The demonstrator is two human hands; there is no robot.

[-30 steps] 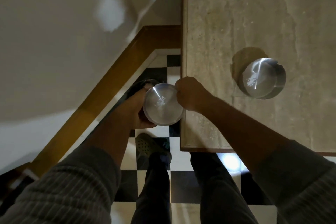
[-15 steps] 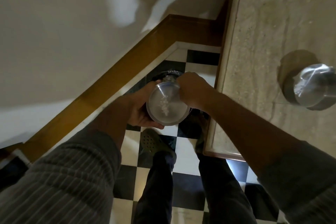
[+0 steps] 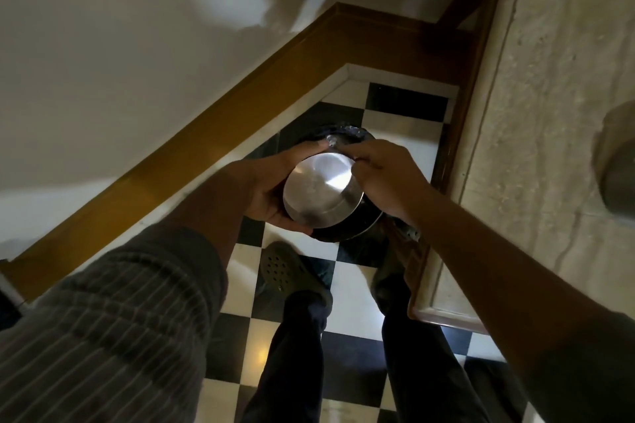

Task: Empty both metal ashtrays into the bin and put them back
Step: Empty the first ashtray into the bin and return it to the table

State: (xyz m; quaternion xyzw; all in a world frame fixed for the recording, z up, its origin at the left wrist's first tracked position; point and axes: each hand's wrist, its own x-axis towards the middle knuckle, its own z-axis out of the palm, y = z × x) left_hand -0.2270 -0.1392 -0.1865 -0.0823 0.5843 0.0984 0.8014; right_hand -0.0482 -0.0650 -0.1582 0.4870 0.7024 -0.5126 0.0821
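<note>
tipped since a moment before, the ashtray (image 3: 321, 191) showed its underside above the dark bin (image 3: 347, 233); left hand (image 3: 271, 189) and right hand (image 3: 385, 178) both gripped it, contents hidden.

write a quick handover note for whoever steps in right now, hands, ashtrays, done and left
Left hand: cups the ashtray from the left side.
Right hand: grips its right edge.
That ashtray is tipped with its base toward the camera, over the black bin on the checkered floor. Whether it is fully emptied cannot be seen.
Second ashtray: on the stone table, at the frame's right edge, not yet emptied.
Left: finish tipping, return this ashtray to the table, then empty the second and put it back.
</note>
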